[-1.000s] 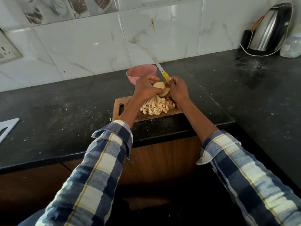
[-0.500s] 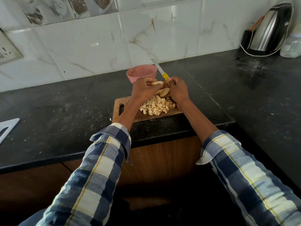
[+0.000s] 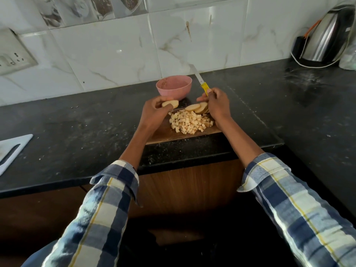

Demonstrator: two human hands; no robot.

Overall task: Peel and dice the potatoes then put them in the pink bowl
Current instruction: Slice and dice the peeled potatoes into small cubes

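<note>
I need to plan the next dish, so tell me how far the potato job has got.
Done: a pile of dice lies on the board. In hand: the left hand holds one slice; the right hand grips the knife beside more slices. Left: dicing those slices and moving everything to the bowl, which shows no dice.

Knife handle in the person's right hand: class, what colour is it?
Yellow. The knife handle shows best in the head view, sticking up from the right hand.
</note>
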